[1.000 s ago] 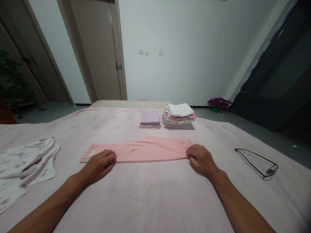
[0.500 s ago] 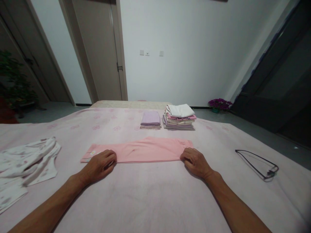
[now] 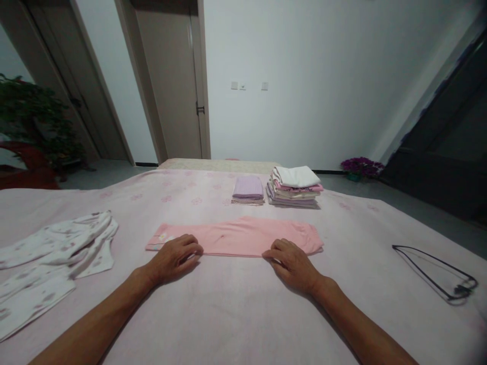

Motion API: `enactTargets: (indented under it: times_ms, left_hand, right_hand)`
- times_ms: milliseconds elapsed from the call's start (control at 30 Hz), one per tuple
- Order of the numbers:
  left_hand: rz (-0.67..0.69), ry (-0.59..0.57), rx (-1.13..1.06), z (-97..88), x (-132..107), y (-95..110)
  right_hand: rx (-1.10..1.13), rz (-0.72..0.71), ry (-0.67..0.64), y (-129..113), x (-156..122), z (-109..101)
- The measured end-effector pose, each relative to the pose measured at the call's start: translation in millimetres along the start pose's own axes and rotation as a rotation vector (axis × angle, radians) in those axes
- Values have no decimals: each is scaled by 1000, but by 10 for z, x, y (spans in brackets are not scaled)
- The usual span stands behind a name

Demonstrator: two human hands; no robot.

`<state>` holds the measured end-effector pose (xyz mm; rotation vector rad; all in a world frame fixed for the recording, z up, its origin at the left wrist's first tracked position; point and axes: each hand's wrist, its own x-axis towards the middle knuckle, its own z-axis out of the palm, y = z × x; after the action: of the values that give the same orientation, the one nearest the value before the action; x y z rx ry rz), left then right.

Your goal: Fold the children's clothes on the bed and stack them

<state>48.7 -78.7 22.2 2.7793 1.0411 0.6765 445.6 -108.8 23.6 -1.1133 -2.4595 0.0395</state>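
Pink trousers (image 3: 239, 235) lie folded lengthwise in a long flat strip on the bed, with a small flower print at the left end and the gathered end at the right. On their near edge, left of the middle, rests my left hand (image 3: 177, 258), fingers stretched and thumb apart. My right hand (image 3: 292, 263) lies on the same edge, right of the middle, fingers laid out over the cloth and not closed on it. Parts of the near edge are covered by both hands.
Behind the trousers stand a small lilac folded stack (image 3: 247, 188) and a taller pile of folded clothes (image 3: 296, 186). A crumpled white patterned garment (image 3: 72, 248) lies at left. On the right is a black wire hanger (image 3: 433, 271). The pink bedsheet (image 3: 236, 314) spreads beneath everything.
My right hand has shifted left along the near edge, away from the gathered end, and its fingers have loosened. My left hand's fingers are straighter. The whole view has swung slightly left.
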Motion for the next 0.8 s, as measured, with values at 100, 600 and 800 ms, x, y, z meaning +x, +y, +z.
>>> enactTargets:
  times_ms: [100, 600, 800]
  left_hand:
    - [-130, 169, 59, 39, -28, -181]
    - [-528, -62, 400, 347, -187, -750]
    - [-535, 9, 407, 299, -1, -627]
  right_hand:
    - [69, -8, 40, 23, 3, 3]
    - [27, 96, 63, 343, 213, -111]
    - [-381, 231, 46, 815, 211, 26]
